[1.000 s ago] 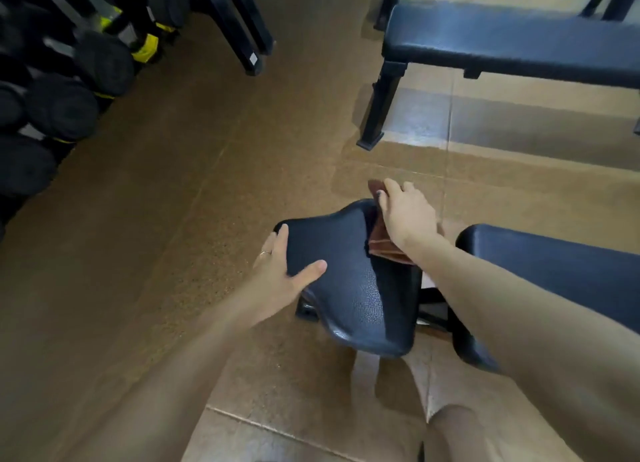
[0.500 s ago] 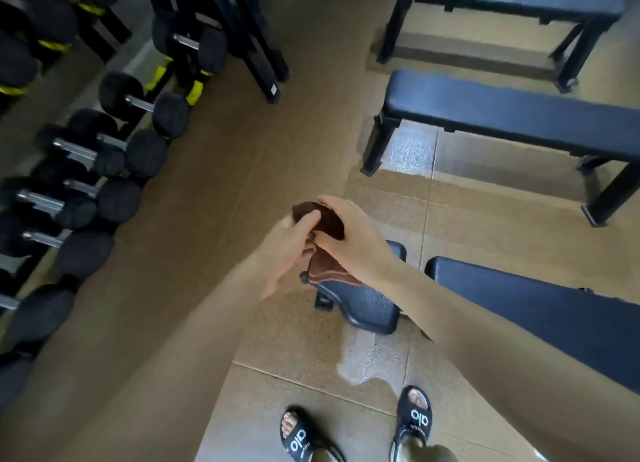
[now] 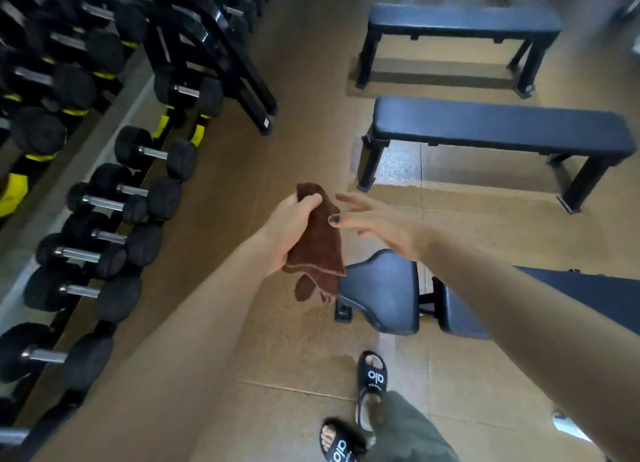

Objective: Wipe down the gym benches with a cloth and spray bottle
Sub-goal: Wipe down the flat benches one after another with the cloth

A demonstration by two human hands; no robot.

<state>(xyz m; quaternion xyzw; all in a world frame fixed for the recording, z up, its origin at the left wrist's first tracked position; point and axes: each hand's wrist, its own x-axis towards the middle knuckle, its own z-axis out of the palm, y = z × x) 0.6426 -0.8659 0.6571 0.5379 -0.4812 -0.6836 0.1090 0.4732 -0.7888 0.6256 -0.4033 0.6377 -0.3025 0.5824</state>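
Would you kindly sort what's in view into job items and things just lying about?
Job: cloth, held in left hand; right hand, open; near bench; two flat benches.
Lying about: dumbbells, rack, sandals.

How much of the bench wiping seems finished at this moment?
Nothing here proves a bench clean. In hand: the left hand grips the brown cloth above the adjustable bench seat; the right hand is open. Two flat benches beyond are untouched now. No spray bottle is visible.

dim warm indoor light, soft shadows under benches (image 3: 498,129), blurred, bowed wide-angle edges
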